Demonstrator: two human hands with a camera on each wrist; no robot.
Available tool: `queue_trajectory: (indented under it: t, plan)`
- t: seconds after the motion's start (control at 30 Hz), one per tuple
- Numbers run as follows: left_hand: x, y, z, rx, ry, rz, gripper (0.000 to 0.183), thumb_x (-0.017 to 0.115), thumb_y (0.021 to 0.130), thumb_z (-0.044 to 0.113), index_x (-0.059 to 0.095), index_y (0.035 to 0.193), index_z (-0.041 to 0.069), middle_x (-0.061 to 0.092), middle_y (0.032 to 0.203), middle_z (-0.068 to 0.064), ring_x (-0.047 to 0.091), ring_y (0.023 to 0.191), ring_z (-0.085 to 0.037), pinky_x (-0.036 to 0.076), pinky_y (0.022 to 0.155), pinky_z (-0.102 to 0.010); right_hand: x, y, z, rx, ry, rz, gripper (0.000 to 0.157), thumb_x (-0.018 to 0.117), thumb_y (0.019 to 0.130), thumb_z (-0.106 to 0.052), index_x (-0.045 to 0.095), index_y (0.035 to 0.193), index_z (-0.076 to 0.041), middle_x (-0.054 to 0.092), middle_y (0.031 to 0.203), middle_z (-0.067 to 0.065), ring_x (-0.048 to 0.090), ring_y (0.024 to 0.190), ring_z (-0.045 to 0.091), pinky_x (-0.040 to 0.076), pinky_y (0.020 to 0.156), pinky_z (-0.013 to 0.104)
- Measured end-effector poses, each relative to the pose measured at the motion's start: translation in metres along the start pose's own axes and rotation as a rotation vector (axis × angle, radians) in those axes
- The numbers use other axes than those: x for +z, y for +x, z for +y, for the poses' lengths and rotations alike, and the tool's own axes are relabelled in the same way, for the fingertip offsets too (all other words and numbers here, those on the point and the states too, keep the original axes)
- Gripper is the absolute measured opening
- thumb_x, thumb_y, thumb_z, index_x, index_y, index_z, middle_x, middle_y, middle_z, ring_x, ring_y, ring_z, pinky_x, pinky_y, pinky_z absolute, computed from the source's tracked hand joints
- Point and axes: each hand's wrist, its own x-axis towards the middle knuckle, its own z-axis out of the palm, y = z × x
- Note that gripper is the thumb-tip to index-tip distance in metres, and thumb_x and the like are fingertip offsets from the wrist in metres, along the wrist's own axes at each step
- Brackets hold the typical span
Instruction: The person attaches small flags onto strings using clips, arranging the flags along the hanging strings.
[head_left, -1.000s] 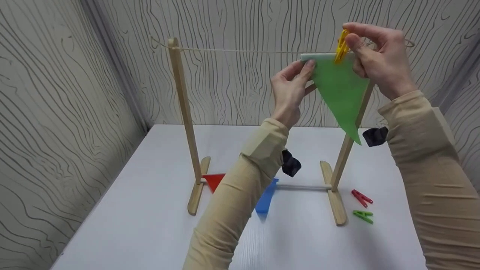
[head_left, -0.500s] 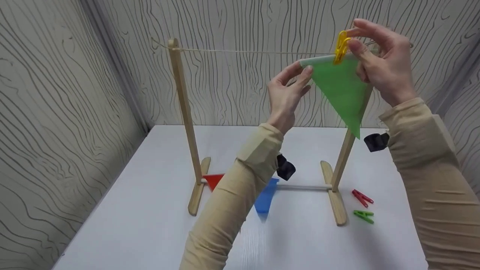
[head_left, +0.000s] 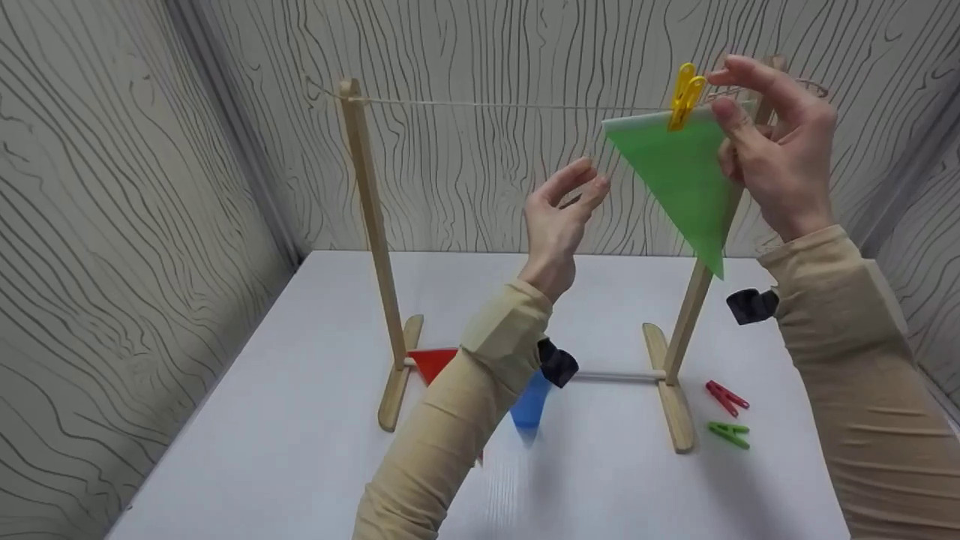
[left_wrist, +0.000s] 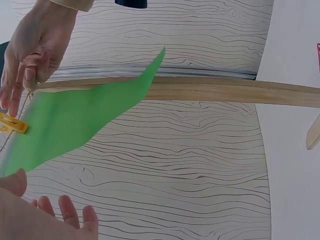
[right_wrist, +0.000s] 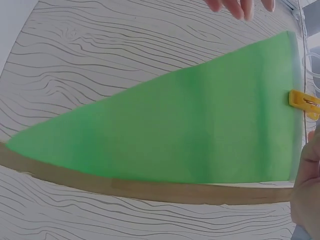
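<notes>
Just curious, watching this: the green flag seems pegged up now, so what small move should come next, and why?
Probably lower the right hand to a peg on the table, say the red peg. The green flag hangs from the yellow peg, both hands look free, and the red flag lies unhung.

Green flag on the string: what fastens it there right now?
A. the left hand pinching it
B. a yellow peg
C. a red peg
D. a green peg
B: a yellow peg clips the top edge of the green flag to the string; the left hand is clear of the flag, and the red peg and green peg lie on the table.
</notes>
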Motion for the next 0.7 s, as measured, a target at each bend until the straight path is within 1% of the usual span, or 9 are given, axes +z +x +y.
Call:
queue_trajectory:
  t: [0.13, 0.2, 0.3, 0.4, 0.53, 0.63, 0.7]
  plan:
    - [-0.008, -0.006, -0.008, -0.036, 0.022, 0.014, 0.04, 0.071, 0.094, 0.01, 0.063, 0.133, 0.005, 0.064, 0.129, -0.011, 0.065, 0.111, -0.015, 0.054, 0.098, -0.027, -0.001, -0.007, 0.005, -0.011, 0.063, 0.01, 0.033, 0.067, 0.094, -0.006, 0.067, 0.127, -0.004, 0.069, 0.118, 0.006, 0.049, 0.042, 0.006, 0.033, 0.037, 0.015]
    - [-0.013, -0.009, -0.011, -0.054, 0.035, 0.021, 0.04, 0.07, 0.094, 0.01, 0.063, 0.133, 0.005, 0.063, 0.131, -0.012, 0.064, 0.116, -0.018, 0.053, 0.101, -0.029, -0.001, -0.012, 0.009, -0.021, 0.09, 0.016, 0.032, 0.067, 0.094, -0.005, 0.067, 0.126, -0.002, 0.07, 0.118, 0.007, 0.051, 0.042, 0.007, 0.033, 0.037, 0.014]
    - [-0.019, -0.014, -0.015, -0.075, 0.059, 0.028, 0.04, 0.07, 0.095, 0.011, 0.062, 0.134, 0.006, 0.061, 0.135, -0.011, 0.062, 0.122, -0.021, 0.052, 0.105, -0.032, -0.003, -0.019, 0.014, -0.058, 0.092, 0.031, 0.031, 0.066, 0.094, -0.004, 0.066, 0.125, -0.001, 0.07, 0.119, 0.006, 0.052, 0.044, 0.006, 0.036, 0.038, 0.014]
    - [-0.027, -0.019, -0.021, -0.082, 0.083, 0.032, 0.041, 0.069, 0.095, 0.012, 0.061, 0.135, 0.006, 0.06, 0.137, -0.012, 0.061, 0.124, -0.023, 0.052, 0.106, -0.033, -0.005, -0.026, 0.02, -0.067, 0.143, 0.049, 0.031, 0.066, 0.094, -0.002, 0.066, 0.125, 0.0, 0.07, 0.119, 0.006, 0.052, 0.045, 0.007, 0.038, 0.039, 0.014]
    - [-0.037, -0.025, -0.029, -0.099, 0.103, 0.036, 0.041, 0.068, 0.096, 0.013, 0.06, 0.136, 0.007, 0.058, 0.139, -0.013, 0.058, 0.127, -0.025, 0.051, 0.107, -0.036, -0.008, -0.037, 0.026, -0.066, 0.214, 0.08, 0.03, 0.067, 0.093, 0.001, 0.066, 0.123, 0.002, 0.07, 0.117, 0.007, 0.054, 0.045, 0.008, 0.034, 0.038, 0.014]
    - [-0.045, -0.031, -0.037, -0.124, 0.113, 0.039, 0.042, 0.068, 0.096, 0.013, 0.06, 0.137, 0.008, 0.056, 0.14, -0.013, 0.055, 0.129, -0.026, 0.05, 0.109, -0.038, -0.01, -0.046, 0.031, -0.072, 0.233, 0.103, 0.029, 0.066, 0.093, 0.002, 0.065, 0.123, 0.004, 0.07, 0.116, 0.008, 0.055, 0.045, 0.009, 0.031, 0.036, 0.015]
    - [-0.05, -0.035, -0.043, -0.139, 0.12, 0.047, 0.042, 0.069, 0.096, 0.013, 0.06, 0.137, 0.008, 0.056, 0.141, -0.014, 0.053, 0.131, -0.028, 0.049, 0.11, -0.04, -0.013, -0.053, 0.034, -0.072, 0.247, 0.117, 0.029, 0.065, 0.093, 0.003, 0.065, 0.123, 0.005, 0.07, 0.116, 0.008, 0.055, 0.046, 0.009, 0.033, 0.036, 0.015]
